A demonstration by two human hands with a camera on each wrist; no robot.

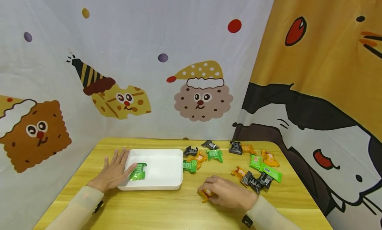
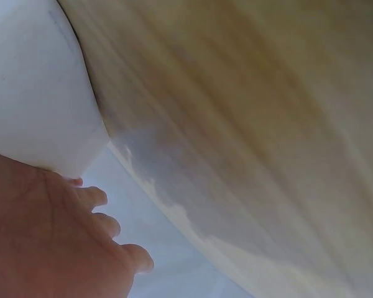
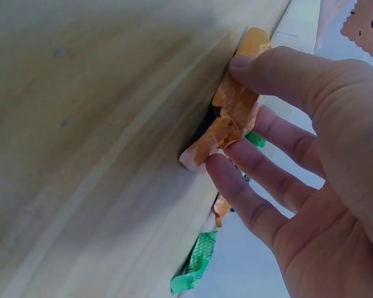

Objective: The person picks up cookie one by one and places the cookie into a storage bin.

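A white tray (image 1: 162,168) sits on the table, with a green-wrapped candy (image 1: 138,172) inside near its left wall. My left hand (image 1: 111,172) rests along the tray's left rim, fingers spread and straight; in the left wrist view, the hand (image 2: 56,230) lies against the white tray wall (image 2: 40,81). To the tray's right, my right hand (image 1: 225,193) pinches an orange-wrapped candy (image 1: 206,195) low over the table. Seen from the right wrist, the thumb presses one face of the orange-wrapped candy (image 3: 239,96) and the fingers touch its other side.
Beside the tray's right wall lies a green candy (image 1: 190,166), with black, orange and green candies behind it. Farther right are several more, including an orange one (image 1: 270,158), a long green packet (image 1: 271,172) and black ones (image 1: 255,183). A printed curtain (image 1: 167,124) hangs behind the table.
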